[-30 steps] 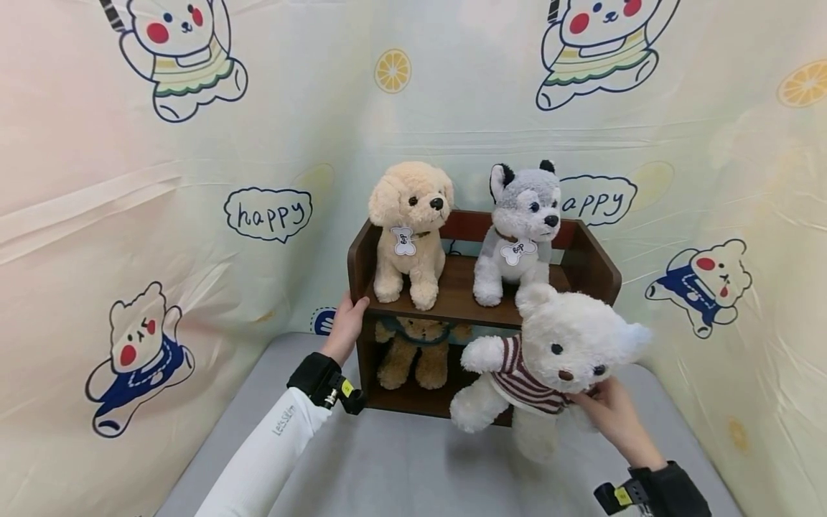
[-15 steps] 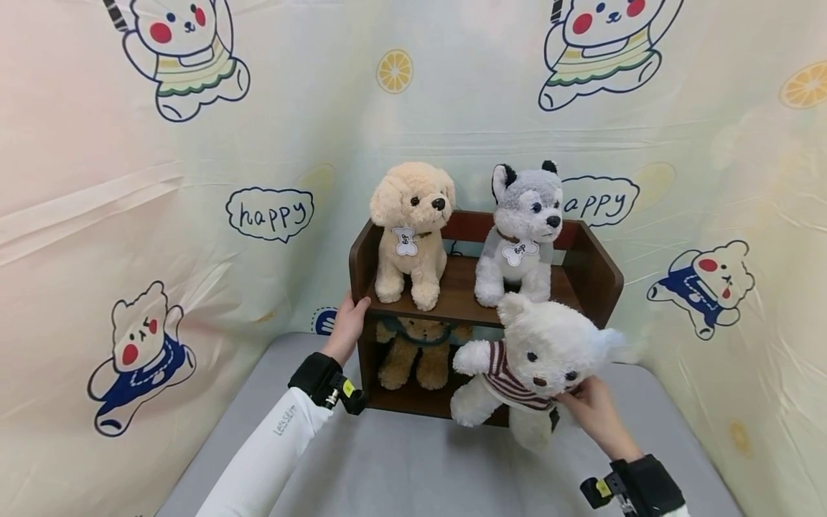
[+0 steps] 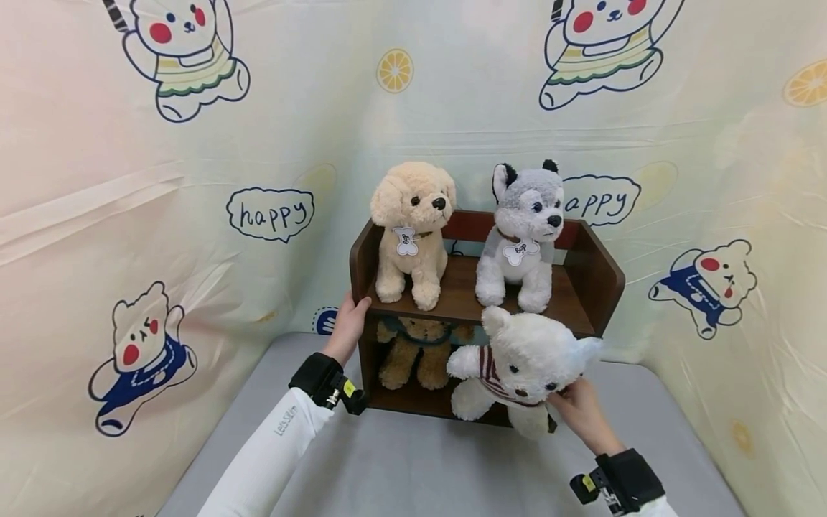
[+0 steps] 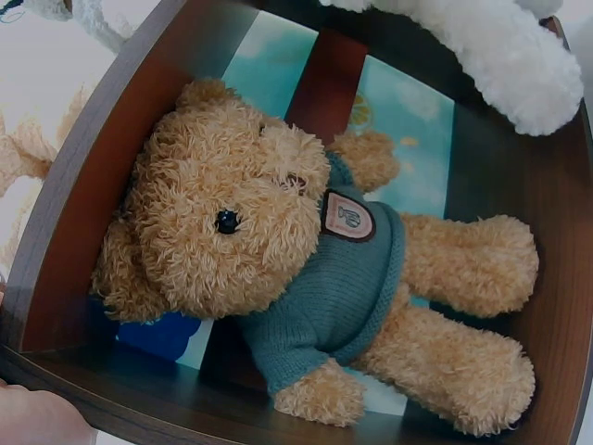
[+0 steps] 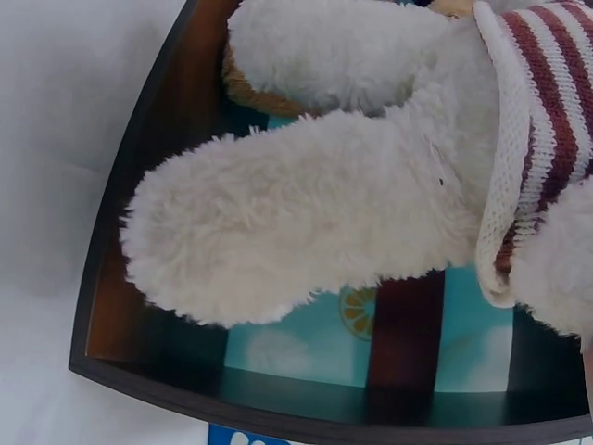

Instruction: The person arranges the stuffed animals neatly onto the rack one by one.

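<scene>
My right hand [image 3: 583,411] holds a white teddy bear [image 3: 533,350] in a striped sweater by its side, under the tilted head. The bear is at the right part of the lower compartment of a brown wooden shelf [image 3: 452,315]. In the right wrist view, its legs [image 5: 296,218] are inside the compartment; the hand is almost wholly out of that view. My left hand [image 3: 346,329] grips the shelf's left side panel at mid height, thumb at the front edge. A brown teddy bear [image 4: 222,204] in a teal sweater sits inside the lower compartment, on the left.
On the top shelf sit a cream plush puppy [image 3: 413,230] at left and a grey-and-white plush husky [image 3: 520,237] at right, both with bone-shaped tags. The shelf stands on a grey surface [image 3: 413,467], with printed cloth [image 3: 388,129] behind.
My right hand has moved left and inward, carrying the white teddy bear lower and farther into the lower compartment. The left hand stays on the shelf's side panel.
</scene>
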{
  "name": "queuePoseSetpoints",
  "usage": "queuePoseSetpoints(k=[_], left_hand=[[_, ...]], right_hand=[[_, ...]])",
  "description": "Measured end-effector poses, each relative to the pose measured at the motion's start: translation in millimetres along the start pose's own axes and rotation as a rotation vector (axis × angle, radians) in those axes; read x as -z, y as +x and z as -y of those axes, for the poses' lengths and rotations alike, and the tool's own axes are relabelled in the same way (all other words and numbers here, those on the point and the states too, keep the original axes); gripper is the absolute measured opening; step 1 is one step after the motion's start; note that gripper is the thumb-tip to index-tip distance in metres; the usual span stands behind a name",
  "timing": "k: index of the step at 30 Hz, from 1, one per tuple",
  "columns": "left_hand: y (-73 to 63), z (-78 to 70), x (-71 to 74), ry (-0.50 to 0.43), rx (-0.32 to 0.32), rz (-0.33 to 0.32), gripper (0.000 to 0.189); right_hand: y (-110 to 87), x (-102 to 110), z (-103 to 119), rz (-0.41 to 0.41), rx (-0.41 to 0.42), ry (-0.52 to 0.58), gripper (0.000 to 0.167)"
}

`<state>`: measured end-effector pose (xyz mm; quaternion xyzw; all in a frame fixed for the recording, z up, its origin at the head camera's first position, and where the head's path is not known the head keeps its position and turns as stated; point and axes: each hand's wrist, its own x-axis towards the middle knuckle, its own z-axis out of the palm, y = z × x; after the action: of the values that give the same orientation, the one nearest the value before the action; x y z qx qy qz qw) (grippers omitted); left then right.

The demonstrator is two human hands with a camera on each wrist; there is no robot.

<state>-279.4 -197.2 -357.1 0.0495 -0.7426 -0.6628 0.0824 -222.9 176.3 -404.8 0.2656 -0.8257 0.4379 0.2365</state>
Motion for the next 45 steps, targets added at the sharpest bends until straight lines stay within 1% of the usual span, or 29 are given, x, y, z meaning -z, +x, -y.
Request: queuePoseSetpoints(k=[3,6,9,12,16,22,29,36,40,45], left_hand=[[-0.1,0.0,0.0,0.007,0.002,-0.001,0.050],[-0.5,-0.6,0.0,0.008,0.003,-0.005,0.050],[-0.5,-0.5,0.0,0.006,0.003,-0.007,0.050],[-0.1,0.0,0.0,0.003,0.006,-0.004,0.050],[-0.5,-0.9,0.2,-0.005,0.002,-0.001,0.050],[-1.4,-0.5,0.3,-0.010,0.000,-0.003,0.049],[-1.5,-1.5,0.4,-0.009,-0.004,-0.003,0.049],[-3.0,-1.2,0.5,-0.008,-0.009,-0.004,0.049],[-3.2,-1.1,0.5,-0.010,-0.020,0.001,0.049],[-2.1,-1.0,0.7,-0.011,-0.025,-0.004,0.049]], right_hand=[[-2.6,-7.1,-15.4,-0.001,-0.037,-0.015,0.023],[-3.9,-13.3,-33.3,0.019,-0.063,-0.018,0.023],[-3.3,-17.3,-42.8,0.034,-0.071,-0.025,0.024],[-1.9,-20.5,-46.7,0.032,-0.056,-0.045,0.024],[-0.5,-25.4,-50.0,0.031,-0.060,-0.047,0.024],[-0.7,-32.4,-56.0,0.071,-0.155,-0.015,0.027],[-0.5,-38.6,-61.6,0.074,-0.166,-0.007,0.026],[-1.9,-43.7,-72.2,0.129,-0.245,-0.004,0.027],[-1.7,-46.2,-76.9,0.118,-0.250,-0.028,0.027],[0.8,-47.8,-78.4,0.105,-0.239,-0.023,0.032]])
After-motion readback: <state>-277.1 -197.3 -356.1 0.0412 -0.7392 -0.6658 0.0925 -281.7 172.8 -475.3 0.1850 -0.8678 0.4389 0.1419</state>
